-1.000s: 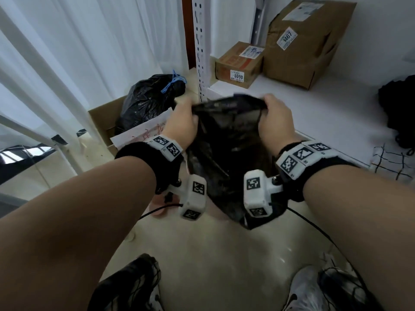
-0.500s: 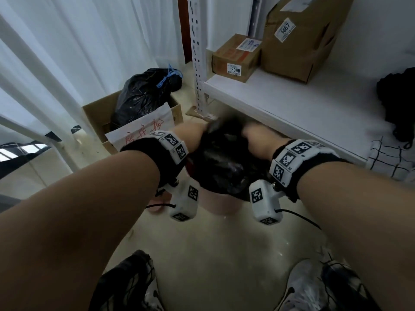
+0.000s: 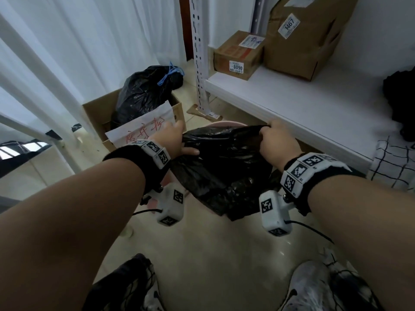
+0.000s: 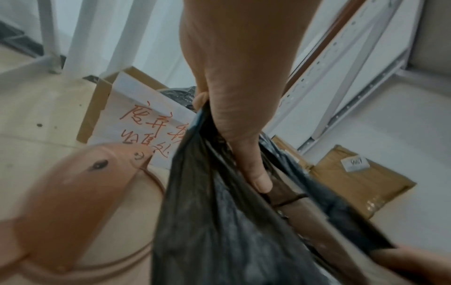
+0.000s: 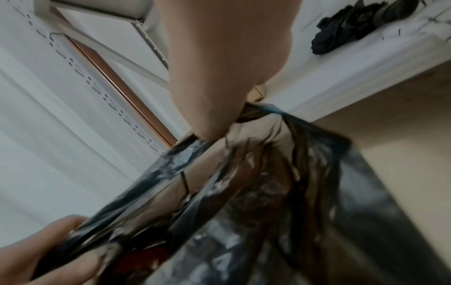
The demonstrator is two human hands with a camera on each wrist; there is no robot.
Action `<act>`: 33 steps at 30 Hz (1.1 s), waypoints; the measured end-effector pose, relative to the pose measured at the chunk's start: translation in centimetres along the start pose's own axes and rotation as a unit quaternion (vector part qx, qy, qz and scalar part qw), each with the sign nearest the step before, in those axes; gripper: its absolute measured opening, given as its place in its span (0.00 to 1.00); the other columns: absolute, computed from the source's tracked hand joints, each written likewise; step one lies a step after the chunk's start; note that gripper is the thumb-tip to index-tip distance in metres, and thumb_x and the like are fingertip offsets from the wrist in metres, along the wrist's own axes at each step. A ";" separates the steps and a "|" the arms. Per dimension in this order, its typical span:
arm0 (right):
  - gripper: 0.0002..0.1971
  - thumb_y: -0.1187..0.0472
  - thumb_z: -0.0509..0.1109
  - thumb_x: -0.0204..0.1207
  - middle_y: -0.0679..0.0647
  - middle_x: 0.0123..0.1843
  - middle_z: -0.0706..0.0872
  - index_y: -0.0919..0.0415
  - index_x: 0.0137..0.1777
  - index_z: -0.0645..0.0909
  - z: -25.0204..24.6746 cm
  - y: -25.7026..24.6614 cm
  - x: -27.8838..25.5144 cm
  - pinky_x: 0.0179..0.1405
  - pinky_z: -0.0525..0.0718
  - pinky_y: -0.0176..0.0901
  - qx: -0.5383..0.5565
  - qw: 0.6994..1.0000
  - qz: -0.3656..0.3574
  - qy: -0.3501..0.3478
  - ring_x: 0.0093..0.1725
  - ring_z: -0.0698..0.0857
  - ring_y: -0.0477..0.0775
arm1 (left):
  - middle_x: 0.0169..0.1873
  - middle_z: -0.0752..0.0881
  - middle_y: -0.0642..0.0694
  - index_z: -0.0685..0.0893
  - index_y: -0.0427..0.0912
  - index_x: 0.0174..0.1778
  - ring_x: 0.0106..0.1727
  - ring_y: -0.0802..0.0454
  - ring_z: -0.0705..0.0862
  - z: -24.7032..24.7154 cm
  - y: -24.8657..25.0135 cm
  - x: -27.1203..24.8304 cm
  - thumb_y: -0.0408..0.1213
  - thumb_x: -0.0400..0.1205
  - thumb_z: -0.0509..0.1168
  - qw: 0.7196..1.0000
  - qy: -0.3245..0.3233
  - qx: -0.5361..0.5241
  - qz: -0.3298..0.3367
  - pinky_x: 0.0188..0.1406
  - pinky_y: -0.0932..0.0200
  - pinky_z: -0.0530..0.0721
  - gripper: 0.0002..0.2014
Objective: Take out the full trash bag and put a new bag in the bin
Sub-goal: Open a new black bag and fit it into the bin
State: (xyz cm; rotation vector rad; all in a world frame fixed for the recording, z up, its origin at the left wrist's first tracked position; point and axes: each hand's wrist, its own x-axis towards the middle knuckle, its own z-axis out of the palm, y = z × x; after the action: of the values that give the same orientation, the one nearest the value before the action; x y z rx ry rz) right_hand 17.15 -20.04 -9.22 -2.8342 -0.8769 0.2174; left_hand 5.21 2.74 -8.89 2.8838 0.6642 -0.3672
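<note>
A new black trash bag (image 3: 224,167) hangs over the pink bin (image 3: 224,124), which shows only as a rim behind it. My left hand (image 3: 173,140) pinches the bag's left edge, thumb lying on the plastic (image 4: 258,179). My right hand (image 3: 276,140) grips the right edge in a fist, the plastic bunched at its fingers (image 5: 258,113). The bag's mouth is stretched between the two hands. In the left wrist view the bin's pink lid (image 4: 80,190) stands beside the bag (image 4: 219,221). The full, tied black bag (image 3: 146,95) sits in a cardboard box (image 3: 96,108) at the back left.
A white shelf (image 3: 314,104) juts over the bin on the right, carrying two cardboard parcels (image 3: 238,55) and dark cloth (image 3: 402,102). Its perforated post (image 3: 199,52) stands behind the bin. White curtains hang at the left. My shoes (image 3: 307,288) are on the floor below.
Both hands came down from chest height with the bag to the bin, then spread apart, pulling the bag's mouth wide over the rim.
</note>
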 end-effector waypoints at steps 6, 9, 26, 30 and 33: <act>0.23 0.56 0.65 0.74 0.64 0.80 0.59 0.62 0.68 0.71 0.0 -1.8 0.3 0.79 0.57 0.59 -0.023 1.000 0.007 0.018 0.79 0.59 0.66 | 0.63 0.75 0.37 0.75 0.42 0.65 0.66 0.36 0.74 -0.4 1.5 0.4 0.58 0.82 0.55 0.992 0.105 0.073 0.011 0.63 0.43 0.72 0.25; 0.09 0.63 0.64 0.71 0.60 0.65 0.74 0.59 0.51 0.75 -0.9 -2.6 0.3 0.67 0.67 0.53 -0.001 0.991 -0.094 0.095 0.66 0.70 0.63 | 0.60 0.78 0.38 0.81 0.42 0.61 0.65 0.37 0.74 -0.6 1.8 1.5 0.44 0.85 0.55 0.991 0.093 0.088 0.037 0.62 0.44 0.72 0.15; 0.17 0.69 0.59 0.78 0.63 0.70 0.74 0.59 0.66 0.69 1.8 -0.1 3.7 0.56 0.79 0.55 0.005 0.996 -0.086 0.000 0.62 0.78 0.66 | 0.53 0.81 0.42 0.79 0.41 0.53 0.54 0.42 0.81 -1.5 5.1 3.4 0.43 0.85 0.57 0.975 -0.024 0.071 0.208 0.51 0.50 0.78 0.11; 0.10 0.75 0.60 0.72 0.61 0.54 0.77 0.58 0.43 0.72 0.4 -0.4 4.5 0.44 0.78 0.52 0.045 0.981 -0.182 0.046 0.49 0.78 0.63 | 0.68 0.74 0.40 0.71 0.42 0.71 0.67 0.39 0.75 -0.4 4.0 4.4 0.43 0.85 0.57 0.985 0.017 0.023 0.169 0.66 0.41 0.76 0.19; 0.07 0.70 0.64 0.72 0.60 0.60 0.76 0.63 0.47 0.82 0.2 -0.3 4.8 0.54 0.78 0.48 0.052 0.980 -0.193 0.022 0.57 0.76 0.61 | 0.71 0.72 0.40 0.67 0.43 0.76 0.71 0.37 0.73 0.1 3.3 5.3 0.45 0.85 0.58 0.990 0.030 -0.013 0.140 0.69 0.40 0.74 0.23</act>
State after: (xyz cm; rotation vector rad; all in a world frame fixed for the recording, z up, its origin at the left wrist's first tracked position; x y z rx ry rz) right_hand 20.84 -17.03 -9.76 -2.4997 -1.3366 0.1434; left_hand 11.30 1.92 -10.11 2.9155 0.2616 -0.2328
